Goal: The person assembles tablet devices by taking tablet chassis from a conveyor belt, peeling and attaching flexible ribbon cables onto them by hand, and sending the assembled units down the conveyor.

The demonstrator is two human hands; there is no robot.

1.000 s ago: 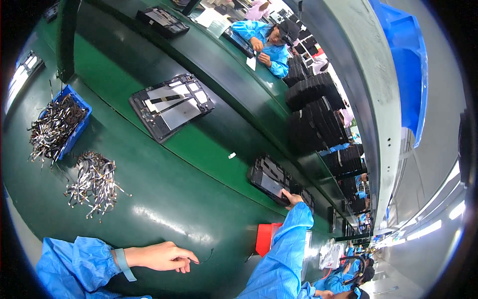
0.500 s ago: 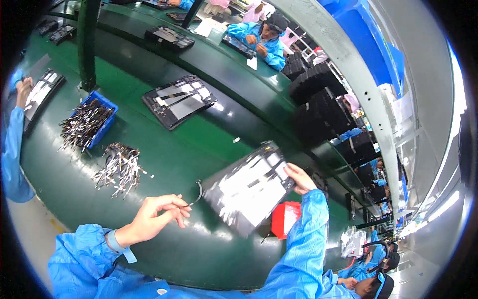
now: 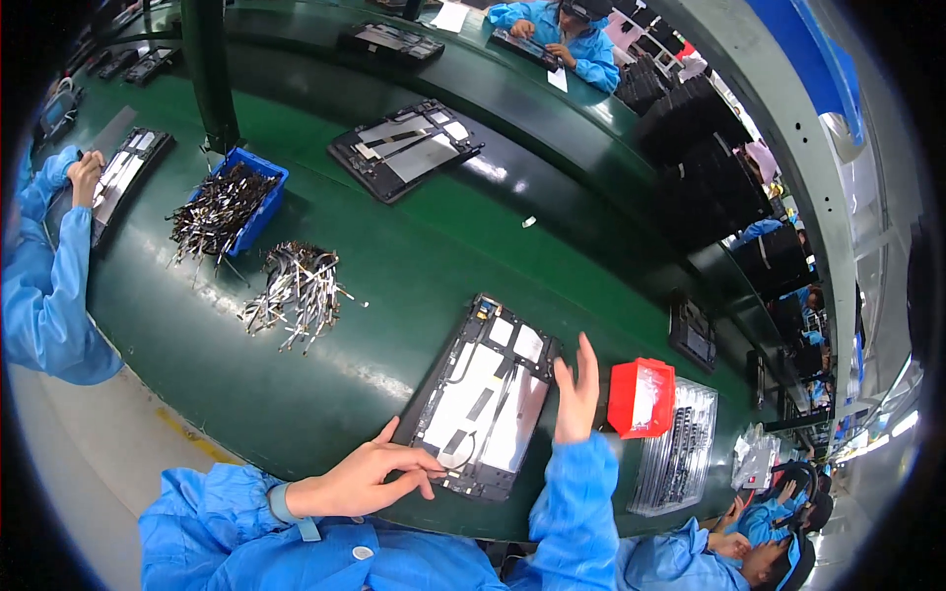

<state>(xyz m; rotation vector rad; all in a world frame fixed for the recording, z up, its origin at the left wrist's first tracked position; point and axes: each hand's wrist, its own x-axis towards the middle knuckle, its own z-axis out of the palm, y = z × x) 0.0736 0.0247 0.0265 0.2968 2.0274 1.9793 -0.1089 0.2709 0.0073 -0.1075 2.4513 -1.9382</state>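
An opened tablet (image 3: 483, 404), with silver-white battery panels in a black frame, lies on the green bench in front of me. At its lower left corner, my left hand (image 3: 370, 478) rests with fingertips on the frame and thumb spread away. A thin black cable (image 3: 461, 455) curves over the lower panel beside those fingertips; its end by the fingers is hard to make out. My right hand (image 3: 575, 399) is raised beside the tablet's right edge, fingers stretched up, holding nothing.
Left of the tablet lies a pile of loose flex cables (image 3: 296, 293); behind it a blue bin (image 3: 264, 212) overflows with more. A red bin (image 3: 641, 397) and a clear tray (image 3: 678, 448) stand right. Another opened tablet (image 3: 404, 148) lies farther back. A co-worker's hand (image 3: 86, 177) works at left.
The tablet has come down from my right hand onto the bench, and that hand has let go. My left hand moved right, from holding the thin cable in the air to the tablet's corner.
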